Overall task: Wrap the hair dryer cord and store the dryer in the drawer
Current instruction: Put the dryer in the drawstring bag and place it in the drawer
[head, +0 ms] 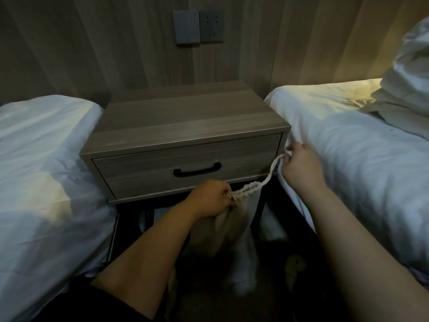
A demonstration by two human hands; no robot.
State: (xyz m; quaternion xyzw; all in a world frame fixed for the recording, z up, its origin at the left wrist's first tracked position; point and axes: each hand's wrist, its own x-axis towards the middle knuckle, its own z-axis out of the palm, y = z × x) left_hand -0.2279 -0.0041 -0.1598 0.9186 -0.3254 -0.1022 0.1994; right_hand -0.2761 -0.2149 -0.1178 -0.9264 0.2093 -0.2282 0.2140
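Note:
A pale cloth drawstring bag hangs below the nightstand's front edge. My left hand is shut around its gathered neck. My right hand pinches the end of the white drawstring cord, which runs taut from the bag's neck up to the right. The wooden nightstand's drawer is closed, and its black handle sits at the centre of the front. No hair dryer shows; the bag hides whatever is inside.
The nightstand stands between two beds with white sheets, the left bed and the right bed. Pillows pile up at the far right. A switch and socket plate is on the wall above.

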